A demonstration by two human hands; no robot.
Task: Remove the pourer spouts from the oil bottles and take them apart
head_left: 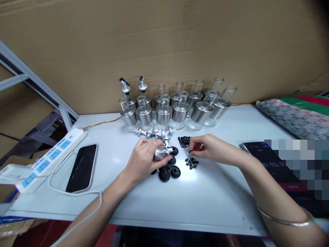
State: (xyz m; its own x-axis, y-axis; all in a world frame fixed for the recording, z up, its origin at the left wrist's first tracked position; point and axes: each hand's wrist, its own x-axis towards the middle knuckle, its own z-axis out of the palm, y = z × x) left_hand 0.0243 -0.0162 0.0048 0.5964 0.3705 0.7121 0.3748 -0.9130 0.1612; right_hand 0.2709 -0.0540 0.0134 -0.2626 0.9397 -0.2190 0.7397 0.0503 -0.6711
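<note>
My left hand (144, 158) is closed around a silver metal pourer spout (162, 152), held just above the white table (205, 192). My right hand (208, 148) pinches a small black part (190, 149) beside a stack of black tubes (184, 140). Small black rings (191, 163) lie below my right fingers. Black rubber stoppers (169, 171) sit under and in front of my left hand. More silver spouts (154, 133) lie behind the hands. Two rows of glass bottles with steel collars (177, 108) stand at the back; two at the left carry fitted spouts (133, 86).
A phone (82, 167) lies face up at the left, next to a white power strip (48, 156) with its cable. A second phone (259, 151) lies at the right. Folded patterned cloth (295, 115) sits at the far right. A cardboard wall stands behind.
</note>
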